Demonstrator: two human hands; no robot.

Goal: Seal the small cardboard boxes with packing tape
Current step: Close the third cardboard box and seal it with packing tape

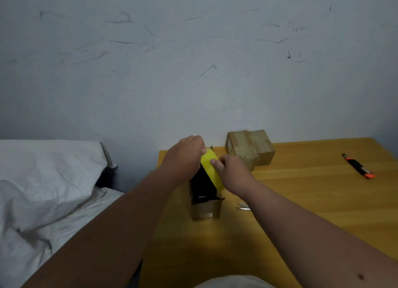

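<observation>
Seeing taped boxes (251, 150) at 1 o'clock, box cutter (358, 166) at 3, both clear of hands. Left hand (184, 156) and right hand (233, 172) pinch yellow-and-black item (212, 169) over open cardboard box (206, 209), table (301, 201) centre. Black label illegible.

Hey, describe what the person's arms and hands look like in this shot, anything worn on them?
Both forearms are bare up to the frame edge: no sleeves, gloves, watch or bracelets show. The left hand and right hand carry no visible rings. A small dark mark sits on the right forearm near the bottom corner.
</observation>
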